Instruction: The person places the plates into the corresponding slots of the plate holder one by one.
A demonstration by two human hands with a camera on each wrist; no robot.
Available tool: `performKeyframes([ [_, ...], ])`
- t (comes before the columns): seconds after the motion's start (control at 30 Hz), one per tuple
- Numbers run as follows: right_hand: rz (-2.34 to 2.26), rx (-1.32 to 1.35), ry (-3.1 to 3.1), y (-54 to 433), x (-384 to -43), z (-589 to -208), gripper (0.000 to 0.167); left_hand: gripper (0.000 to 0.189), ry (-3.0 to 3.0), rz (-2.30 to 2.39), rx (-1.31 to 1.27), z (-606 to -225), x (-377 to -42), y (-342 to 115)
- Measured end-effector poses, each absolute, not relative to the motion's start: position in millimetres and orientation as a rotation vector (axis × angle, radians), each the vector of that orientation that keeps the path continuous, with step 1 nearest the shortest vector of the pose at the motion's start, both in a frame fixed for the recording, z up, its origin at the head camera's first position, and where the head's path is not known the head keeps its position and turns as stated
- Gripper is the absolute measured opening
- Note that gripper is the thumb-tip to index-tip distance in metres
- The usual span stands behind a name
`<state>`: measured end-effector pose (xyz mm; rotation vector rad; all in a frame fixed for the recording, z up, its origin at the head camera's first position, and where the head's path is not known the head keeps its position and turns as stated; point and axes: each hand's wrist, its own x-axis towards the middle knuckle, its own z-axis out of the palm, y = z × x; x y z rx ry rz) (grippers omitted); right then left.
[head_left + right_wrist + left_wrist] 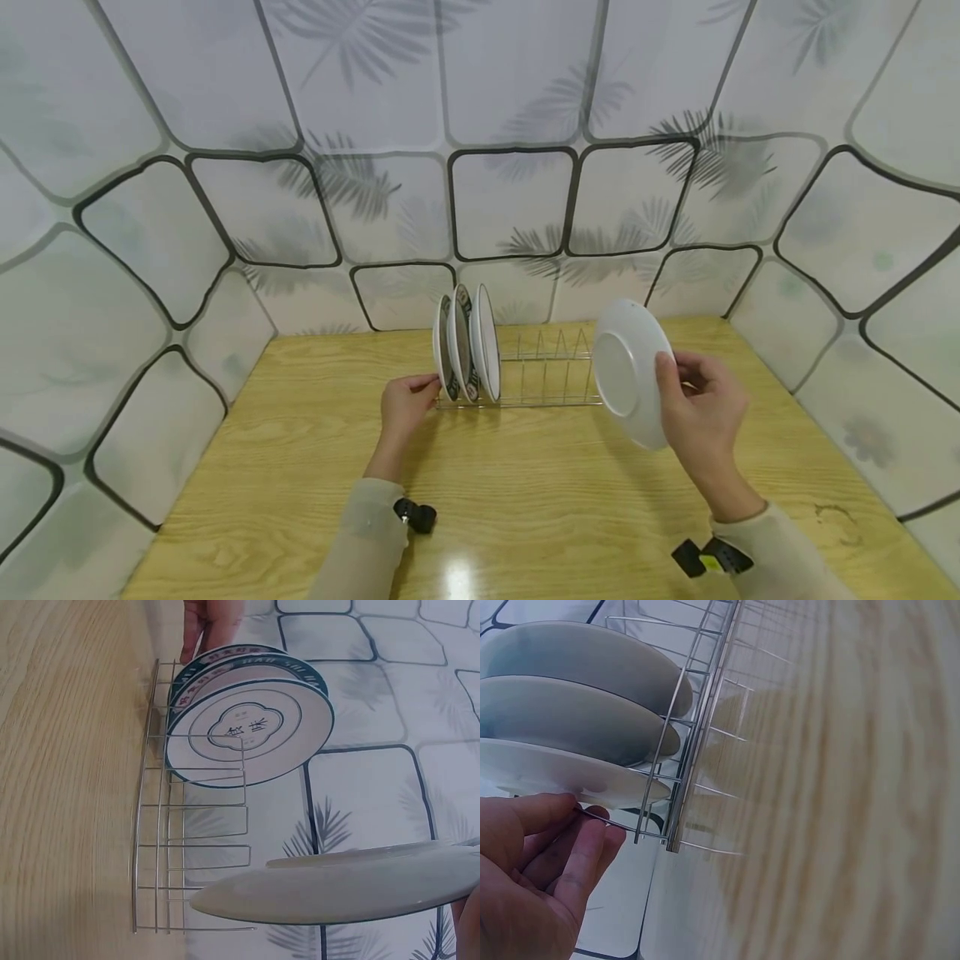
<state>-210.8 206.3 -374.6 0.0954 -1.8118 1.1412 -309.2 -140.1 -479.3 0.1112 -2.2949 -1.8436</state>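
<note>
A metal wire dish rack (551,406) stands on the table, with three plates (488,342) upright in its left end. In the right wrist view the nearest racked plate (251,761) shows dark characters in its middle and a thin dark rim. My left hand (405,408) pinches the wire at the rack's left end between thumb and fingers, just beside the outermost plate (570,772). My right hand (705,408) grips a white plate (626,375) by its right edge, thumb on the underside. This plate is tilted and overlaps the rack's right end in the head view.
The wood-grain table (510,500) runs back to a patterned wall covering (517,208), which also rises on the left and right. Wire dividers (217,805) stand between the racked plates and the held one. A dark device sits on each wrist.
</note>
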Motion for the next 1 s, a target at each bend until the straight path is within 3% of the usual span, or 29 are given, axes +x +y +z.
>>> performKeyframes([
  [1.0,1.411,0.166,-1.682,152,-232,-367,0.009,0.017,-2.351,-1.814,0.141,-474,-308,-138],
])
